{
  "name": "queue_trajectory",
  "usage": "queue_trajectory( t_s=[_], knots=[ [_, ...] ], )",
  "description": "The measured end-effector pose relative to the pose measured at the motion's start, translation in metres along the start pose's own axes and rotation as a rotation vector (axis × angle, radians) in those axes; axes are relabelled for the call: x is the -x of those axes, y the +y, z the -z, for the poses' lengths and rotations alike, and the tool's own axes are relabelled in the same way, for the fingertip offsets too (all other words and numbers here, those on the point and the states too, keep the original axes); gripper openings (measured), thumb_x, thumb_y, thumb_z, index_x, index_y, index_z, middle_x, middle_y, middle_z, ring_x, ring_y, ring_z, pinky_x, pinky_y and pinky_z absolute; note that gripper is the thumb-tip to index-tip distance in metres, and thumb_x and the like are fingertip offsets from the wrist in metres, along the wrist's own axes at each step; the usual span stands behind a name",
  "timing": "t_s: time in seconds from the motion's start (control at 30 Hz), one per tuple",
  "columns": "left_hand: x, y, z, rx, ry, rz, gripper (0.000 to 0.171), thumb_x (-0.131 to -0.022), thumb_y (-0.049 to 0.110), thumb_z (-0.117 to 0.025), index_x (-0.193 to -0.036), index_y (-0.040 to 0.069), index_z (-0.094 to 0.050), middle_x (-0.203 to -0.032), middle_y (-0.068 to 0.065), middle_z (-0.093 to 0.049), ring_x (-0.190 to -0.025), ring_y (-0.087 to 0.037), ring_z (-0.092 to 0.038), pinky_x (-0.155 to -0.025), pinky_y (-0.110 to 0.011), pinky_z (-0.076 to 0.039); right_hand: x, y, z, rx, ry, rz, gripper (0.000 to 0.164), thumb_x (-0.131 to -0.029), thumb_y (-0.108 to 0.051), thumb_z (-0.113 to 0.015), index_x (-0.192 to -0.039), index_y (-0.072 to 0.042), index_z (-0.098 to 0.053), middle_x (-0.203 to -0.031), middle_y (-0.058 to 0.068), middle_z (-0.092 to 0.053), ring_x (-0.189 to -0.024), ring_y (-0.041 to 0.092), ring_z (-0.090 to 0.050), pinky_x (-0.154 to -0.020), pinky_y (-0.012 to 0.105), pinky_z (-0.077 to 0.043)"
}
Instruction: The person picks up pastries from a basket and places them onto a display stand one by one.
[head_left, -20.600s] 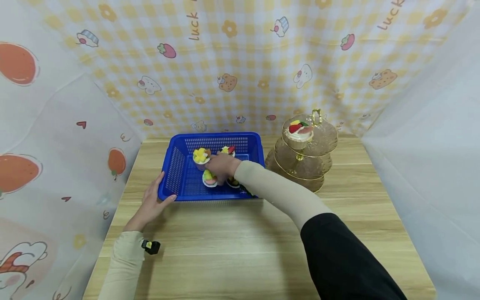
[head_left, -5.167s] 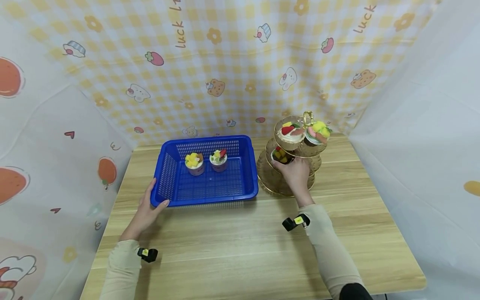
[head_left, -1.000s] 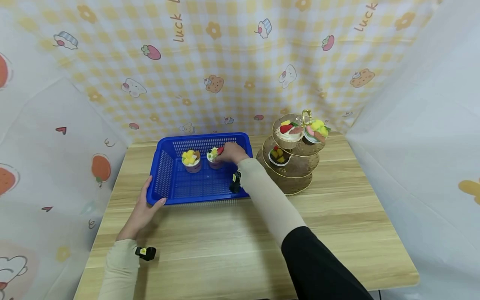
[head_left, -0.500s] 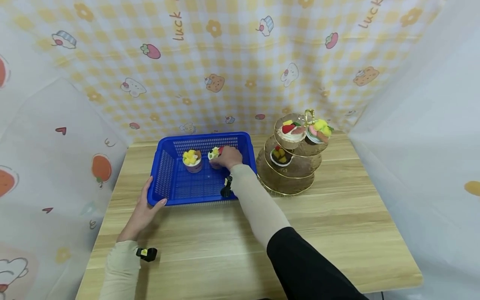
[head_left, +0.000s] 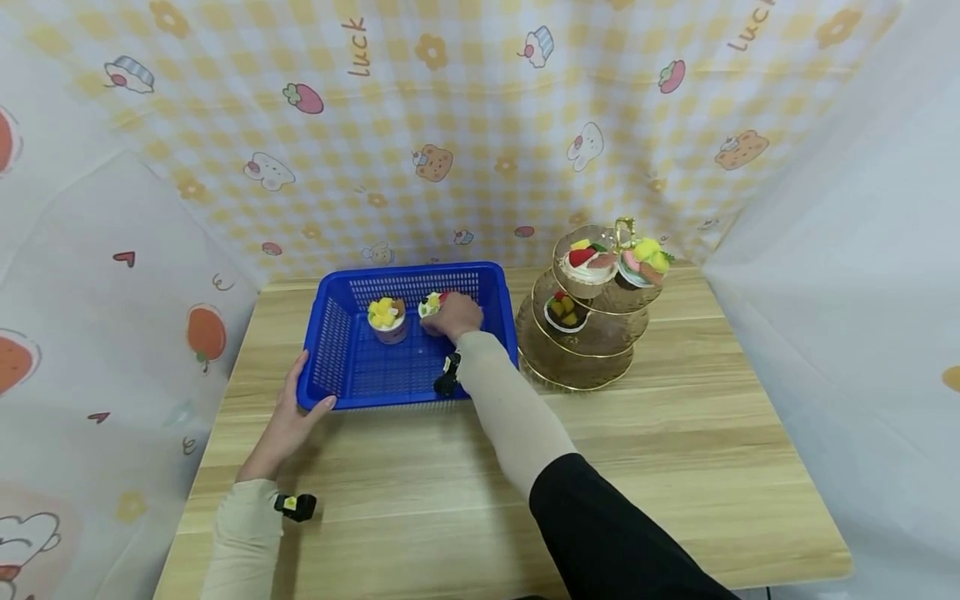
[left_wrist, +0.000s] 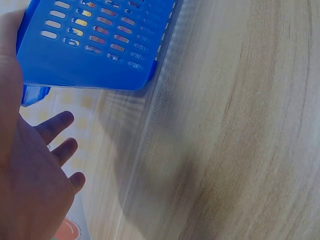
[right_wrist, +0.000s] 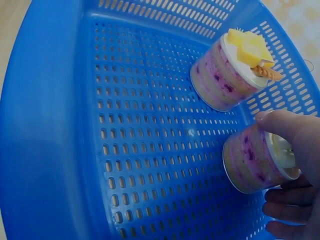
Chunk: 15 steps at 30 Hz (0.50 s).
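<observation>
- The right hand [head_left: 459,317] grips the strawberry-topped cake cup [right_wrist: 255,160], thumb on one side and fingers on the other; holding it by the wall probably spares the soft-looking topping.
- That cup sits in the blue basket [head_left: 375,382], toward its back edge, just beside the yellow-cube-topped cake cup [head_left: 387,322].
- The left hand [head_left: 288,421] spans the basket's front left corner, fingers loosely extended and thumb at the front rim, likely to steady it while the other hand works inside.
- The basket stands near the table's [head_left: 420,508] back edge, with the gold-rimmed three-tier stand [head_left: 573,372] close by its right edge, seemingly for a short reach between them.
- Two cupcakes [head_left: 587,279] share the top tier; a dark fruit tart [head_left: 566,313] sits toward the middle tier's left edge.
</observation>
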<state>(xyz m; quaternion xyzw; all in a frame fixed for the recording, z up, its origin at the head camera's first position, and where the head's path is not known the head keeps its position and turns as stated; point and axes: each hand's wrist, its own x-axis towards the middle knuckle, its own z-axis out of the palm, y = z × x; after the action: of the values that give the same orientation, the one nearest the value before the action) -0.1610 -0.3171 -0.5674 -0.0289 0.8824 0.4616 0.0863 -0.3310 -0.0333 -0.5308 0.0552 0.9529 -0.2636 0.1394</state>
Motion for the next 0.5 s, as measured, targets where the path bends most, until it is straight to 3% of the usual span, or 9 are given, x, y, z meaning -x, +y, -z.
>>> queue_trajectory(
  t_s=[0.5],
  knots=[
    [0.0011,0.0007,-0.0007,-0.001,0.005,-0.014,0.094,-0.097,0.033,-0.061,-0.155,0.046,0.012,-0.165,-0.026,0.002,-0.146,-0.058,-0.012,-0.109,-0.08,-0.017,-0.0057,0.0011,-0.0064,-0.059,0.01,-0.019,0.048,-0.073,-0.048,-0.084,-0.099,-0.01,-0.071,-0.097,0.005,-0.074,-0.09,0.021,-0.069,-0.084,0.039,-0.058]
  ],
)
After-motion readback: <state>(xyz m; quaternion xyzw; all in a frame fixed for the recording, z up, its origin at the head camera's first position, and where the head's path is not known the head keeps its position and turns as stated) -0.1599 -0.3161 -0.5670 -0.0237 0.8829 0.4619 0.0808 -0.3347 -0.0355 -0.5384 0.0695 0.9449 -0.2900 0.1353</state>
